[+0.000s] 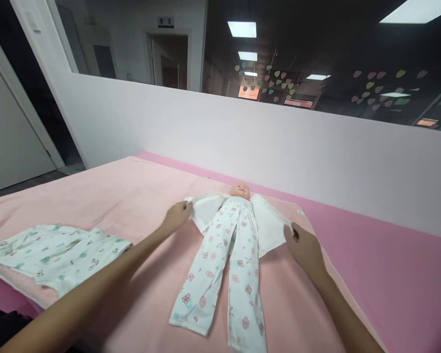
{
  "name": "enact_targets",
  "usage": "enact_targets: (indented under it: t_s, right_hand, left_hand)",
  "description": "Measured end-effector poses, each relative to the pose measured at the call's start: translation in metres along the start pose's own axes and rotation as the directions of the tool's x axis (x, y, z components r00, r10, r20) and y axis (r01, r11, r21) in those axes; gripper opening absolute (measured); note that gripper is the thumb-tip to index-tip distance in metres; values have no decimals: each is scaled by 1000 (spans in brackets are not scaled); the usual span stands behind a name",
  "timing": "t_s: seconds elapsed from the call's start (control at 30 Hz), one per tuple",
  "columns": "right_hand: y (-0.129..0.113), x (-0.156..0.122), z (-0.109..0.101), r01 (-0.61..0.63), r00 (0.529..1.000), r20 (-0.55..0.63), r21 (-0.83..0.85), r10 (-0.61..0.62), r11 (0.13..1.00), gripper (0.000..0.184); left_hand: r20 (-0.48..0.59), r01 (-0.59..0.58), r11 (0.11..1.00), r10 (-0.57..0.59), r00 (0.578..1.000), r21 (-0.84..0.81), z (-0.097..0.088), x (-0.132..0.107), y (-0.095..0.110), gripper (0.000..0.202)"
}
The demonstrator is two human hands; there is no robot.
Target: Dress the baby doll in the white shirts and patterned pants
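Left grip and right grip pinch 2 white flaps; doll between.

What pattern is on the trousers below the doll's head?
The trousers are white with small scattered prints, mostly pink; the head view shows this best.

A pink surface is largely covered by a peach cloth. On this cloth a doll is laid face up, overlain by patterned trousers, with white fabric spread at either side; farther left, a patterned garment is laid.
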State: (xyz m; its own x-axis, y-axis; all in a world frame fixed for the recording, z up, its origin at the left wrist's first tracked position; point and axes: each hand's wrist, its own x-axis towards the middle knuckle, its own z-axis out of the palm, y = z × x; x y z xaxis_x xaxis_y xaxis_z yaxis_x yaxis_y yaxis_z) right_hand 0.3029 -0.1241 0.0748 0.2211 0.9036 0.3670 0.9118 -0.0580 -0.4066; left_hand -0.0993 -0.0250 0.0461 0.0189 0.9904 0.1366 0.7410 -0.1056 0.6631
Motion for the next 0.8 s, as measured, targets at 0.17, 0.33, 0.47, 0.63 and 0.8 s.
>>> enact_targets:
  t_s: [0.17, 0.33, 0.47, 0.63, 0.8]
  right_hand:
    - [82, -31, -11, -123, 943, 306, -43, 130, 992, 34]
    - [50, -35, 6, -86, 985, 156, 86, 72, 993, 33]
    - [0, -7, 23, 100, 992, 65, 168, -113, 981, 33]
    - [-40, 21, 43, 237, 964, 49, 285, -261, 929, 25]
    - [-58, 38, 55, 304, 941, 45, 316, -334, 899, 23]
  left_hand:
    - [131, 6, 904, -68, 989, 428, -33, 9, -58, 31]
    - [6, -253, 916, 265, 964, 311, -1, 26, -25, 29]
    - [45, -405, 897, 404, 914, 175, 34, 56, 22, 36]
    - [87, -358, 923, 349, 933, 142, 57, 94, 53, 24]
    - [47, -211, 963, 206, 977, 168, 59, 133, 46, 33]
